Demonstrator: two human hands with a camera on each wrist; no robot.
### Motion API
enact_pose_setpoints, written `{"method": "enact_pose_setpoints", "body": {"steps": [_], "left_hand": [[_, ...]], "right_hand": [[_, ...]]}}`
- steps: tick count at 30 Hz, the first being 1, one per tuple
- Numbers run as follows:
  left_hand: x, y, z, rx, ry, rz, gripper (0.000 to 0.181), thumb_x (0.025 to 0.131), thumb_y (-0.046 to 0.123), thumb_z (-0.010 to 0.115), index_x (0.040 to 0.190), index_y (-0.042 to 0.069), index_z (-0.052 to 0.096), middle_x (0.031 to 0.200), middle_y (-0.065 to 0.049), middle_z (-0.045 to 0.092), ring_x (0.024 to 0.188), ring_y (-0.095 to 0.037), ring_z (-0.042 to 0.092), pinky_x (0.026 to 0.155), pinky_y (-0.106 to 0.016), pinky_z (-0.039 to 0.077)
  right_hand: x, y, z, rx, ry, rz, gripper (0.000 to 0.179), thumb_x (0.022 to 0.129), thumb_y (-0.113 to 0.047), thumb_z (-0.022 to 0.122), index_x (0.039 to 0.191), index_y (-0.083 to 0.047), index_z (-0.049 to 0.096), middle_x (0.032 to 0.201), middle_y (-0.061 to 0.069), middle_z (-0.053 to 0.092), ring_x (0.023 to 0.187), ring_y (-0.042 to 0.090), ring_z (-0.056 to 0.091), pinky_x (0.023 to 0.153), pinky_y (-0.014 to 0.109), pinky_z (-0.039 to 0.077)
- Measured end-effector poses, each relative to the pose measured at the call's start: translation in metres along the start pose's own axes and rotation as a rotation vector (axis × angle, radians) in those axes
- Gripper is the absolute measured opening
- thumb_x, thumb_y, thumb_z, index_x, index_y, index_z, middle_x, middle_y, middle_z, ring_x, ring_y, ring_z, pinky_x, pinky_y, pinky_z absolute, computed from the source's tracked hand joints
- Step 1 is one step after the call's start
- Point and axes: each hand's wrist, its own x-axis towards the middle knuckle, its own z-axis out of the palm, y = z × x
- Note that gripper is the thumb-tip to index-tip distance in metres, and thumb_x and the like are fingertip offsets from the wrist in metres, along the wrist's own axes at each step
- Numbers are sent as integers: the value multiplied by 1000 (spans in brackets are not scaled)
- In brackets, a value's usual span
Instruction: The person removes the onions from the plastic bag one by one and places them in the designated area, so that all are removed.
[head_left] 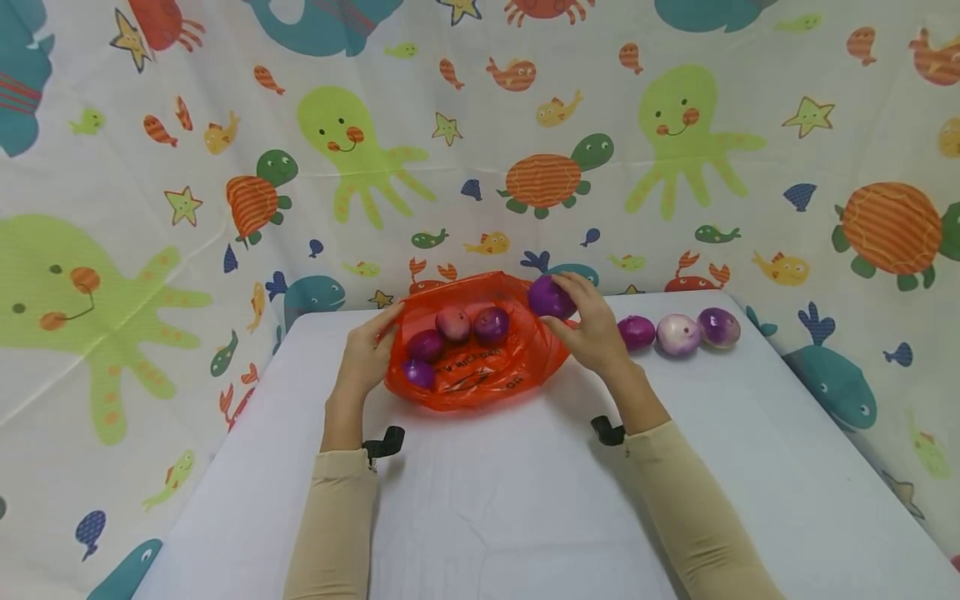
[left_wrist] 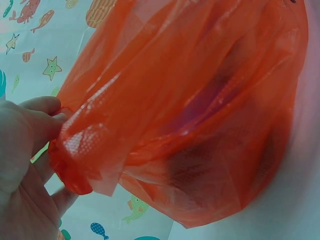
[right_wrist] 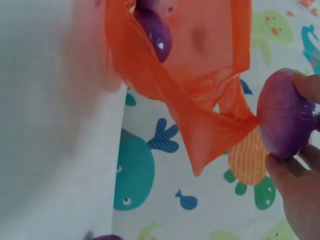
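Observation:
A thin red plastic bag (head_left: 480, 392) lies open-mouthed on the table, with dark printing on its inside. Several shiny red onions (head_left: 453, 324) show within it, toward its left and back. My left hand (head_left: 366, 354) grips the bag's left edge; in the left wrist view the gathered plastic (left_wrist: 75, 165) sits between thumb and fingers. At the bag's right rim, my right hand (head_left: 596, 329) holds another red onion (right_wrist: 282, 115) between thumb and fingers. In the right wrist view a corner of the bag (right_wrist: 210, 135) reaches up to this onion.
On the table to the right of my right hand stand three more onions in a row: a purple one (head_left: 636, 332), a mostly white one (head_left: 678, 335) and a purple-and-white one (head_left: 718, 327). A patterned curtain (head_left: 480, 108) hangs behind the white table (head_left: 510, 500).

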Motion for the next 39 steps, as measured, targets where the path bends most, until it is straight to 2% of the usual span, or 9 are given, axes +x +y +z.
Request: {"method": "enact_pose_setpoints", "body": {"steps": [12, 21, 30, 34, 39], "left_hand": [[0, -1, 1, 26, 2, -16, 49, 108, 11, 54, 154, 27, 52, 159, 0, 52, 151, -30, 45, 118, -53, 44], [0, -1, 1, 21, 2, -2, 49, 108, 9, 54, 155, 23, 52, 159, -2, 52, 150, -30, 46, 118, -53, 43], [1, 0, 1, 15, -7, -12, 49, 108, 10, 54, 155, 23, 52, 159, -3, 52, 150, -32, 46, 117, -54, 44], [1, 0, 1, 16, -5, -10, 48, 108, 10, 54, 154, 22, 53, 159, -3, 52, 150, -32, 46, 117, -54, 44], [0, 0, 2, 11, -6, -11, 48, 108, 10, 54, 154, 20, 53, 159, -3, 52, 150, -32, 46, 117, -54, 44]], "right_hand": [[1, 11, -17, 7, 44, 30, 67, 90, -13, 82, 149, -8, 53, 152, 18, 51, 139, 39, 52, 111, 59, 49], [-1, 26, -26, -41, 37, 71, 64, 88, -9, 83, 145, -5, 55, 151, 20, 52, 140, 39, 51, 113, 57, 48], [-5, 41, -38, -72, 27, 109, 62, 87, -6, 83, 142, -4, 55, 145, 22, 56, 133, 41, 54, 111, 59, 50], [-6, 47, -42, -75, 5, 127, 61, 87, -5, 83, 141, -3, 54, 143, 22, 57, 132, 41, 55, 112, 59, 48], [-10, 55, -46, -93, -75, 205, 60, 89, -7, 82, 142, -4, 53, 144, 21, 55, 133, 42, 52, 115, 64, 43]]}}
